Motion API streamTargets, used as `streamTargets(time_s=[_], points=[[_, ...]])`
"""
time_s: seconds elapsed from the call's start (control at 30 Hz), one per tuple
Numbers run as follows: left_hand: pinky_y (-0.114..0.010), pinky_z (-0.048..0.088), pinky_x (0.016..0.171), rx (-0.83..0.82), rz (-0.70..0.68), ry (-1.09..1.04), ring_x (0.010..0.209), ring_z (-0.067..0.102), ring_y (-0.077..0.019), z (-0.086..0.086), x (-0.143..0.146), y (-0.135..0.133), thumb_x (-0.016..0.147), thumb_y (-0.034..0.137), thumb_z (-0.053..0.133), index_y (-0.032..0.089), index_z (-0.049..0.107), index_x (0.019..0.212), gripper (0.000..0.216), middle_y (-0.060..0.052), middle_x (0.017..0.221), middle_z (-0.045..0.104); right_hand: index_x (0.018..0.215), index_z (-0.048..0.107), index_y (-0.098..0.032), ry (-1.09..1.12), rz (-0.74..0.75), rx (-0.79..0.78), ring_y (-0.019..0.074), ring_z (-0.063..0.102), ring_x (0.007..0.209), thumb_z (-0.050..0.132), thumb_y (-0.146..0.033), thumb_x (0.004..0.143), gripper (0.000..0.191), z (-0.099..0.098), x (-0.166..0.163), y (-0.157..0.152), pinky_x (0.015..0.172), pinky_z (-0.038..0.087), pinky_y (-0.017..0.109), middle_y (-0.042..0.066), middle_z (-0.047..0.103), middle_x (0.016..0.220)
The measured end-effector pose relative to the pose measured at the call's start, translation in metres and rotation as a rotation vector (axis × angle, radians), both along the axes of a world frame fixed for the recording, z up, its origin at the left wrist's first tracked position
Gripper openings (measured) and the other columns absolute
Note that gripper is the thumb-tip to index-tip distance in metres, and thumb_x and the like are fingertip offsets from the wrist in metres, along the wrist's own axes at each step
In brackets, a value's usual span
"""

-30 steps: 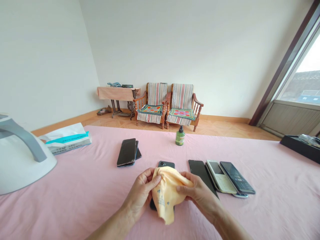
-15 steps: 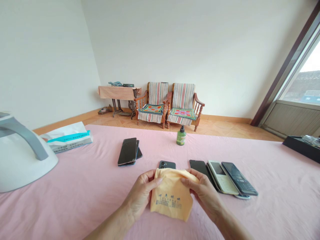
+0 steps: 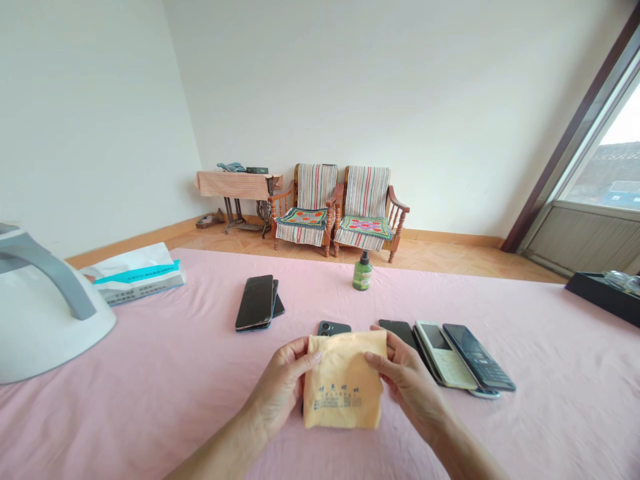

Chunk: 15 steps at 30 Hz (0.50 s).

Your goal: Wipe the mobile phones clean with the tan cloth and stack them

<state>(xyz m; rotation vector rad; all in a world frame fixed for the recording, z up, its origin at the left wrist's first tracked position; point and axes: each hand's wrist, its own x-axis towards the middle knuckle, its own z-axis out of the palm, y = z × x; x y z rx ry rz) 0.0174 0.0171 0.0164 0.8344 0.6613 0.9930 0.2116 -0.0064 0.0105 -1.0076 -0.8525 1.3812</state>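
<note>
A yellow cleaning cloth (image 3: 345,383) with dark printed characters is stretched between my two hands. My left hand (image 3: 287,373) pinches its upper left edge, thumb on the near side. At the upper right edge, my right hand (image 3: 403,367) pinches it the same way. Just beyond the cloth, the top of a dark smartphone (image 3: 336,328) with its camera lenses up shows; the cloth hides the rest of it. Close to my right hand lie a black phone (image 3: 395,327), a white keypad phone (image 3: 445,357) and a dark keypad phone (image 3: 480,358), some overlapping others.
Stacked smartphones (image 3: 255,302) lie left of centre on the pink tablecloth (image 3: 175,393). A green spray bottle (image 3: 363,273) stands at the far edge. At the left are a white kettle (image 3: 45,320) and a tissue pack (image 3: 145,273); a black box (image 3: 603,297) sits far right.
The cloth is flatter and squarer now, its folded upper right part opened out. My right hand has shifted slightly on that edge. The phones and bottle have stayed put.
</note>
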Motion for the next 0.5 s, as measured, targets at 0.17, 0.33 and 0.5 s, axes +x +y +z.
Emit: streamTargets(time_s=[0.17, 0.33, 0.5], points=[[-0.026, 0.048, 0.073, 0.046, 0.058, 0.037, 0.077, 0.063, -0.0174, -0.004, -0.002, 0.003, 0.067, 0.027, 0.079, 0.014, 0.067, 0.084, 0.025, -0.006, 0.082, 0.07, 0.145, 0.023, -0.018, -0.064, -0.074, 0.023, 0.0184, 0.064, 0.066, 0.083, -0.038, 0.057, 0.108, 0.002, -0.003, -0.002, 0.057, 0.047, 0.025, 0.002, 0.07, 0.074], [-0.027, 0.049, 0.073, 0.105, 0.101, 0.121, 0.081, 0.065, -0.0193, -0.008, -0.006, 0.004, 0.073, 0.027, 0.074, 0.015, 0.063, 0.091, 0.024, -0.008, 0.089, 0.07, 0.103, 0.067, -0.015, -0.168, -0.017, 0.054, 0.0172, 0.062, 0.066, 0.076, -0.043, 0.065, 0.048, -0.007, 0.002, 0.002, 0.06, 0.047, 0.026, 0.006, 0.07, 0.075], [-0.029, 0.05, 0.074, 0.178, 0.198, 0.245, 0.083, 0.066, -0.0219, -0.001, -0.006, 0.002, 0.072, 0.027, 0.073, 0.017, 0.053, 0.113, 0.047, -0.008, 0.092, 0.071, 0.109, 0.063, -0.018, -0.521, -0.031, 0.146, 0.0188, 0.059, 0.076, 0.072, -0.031, 0.068, 0.045, -0.011, 0.005, 0.003, 0.069, 0.046, 0.03, 0.006, 0.068, 0.087]])
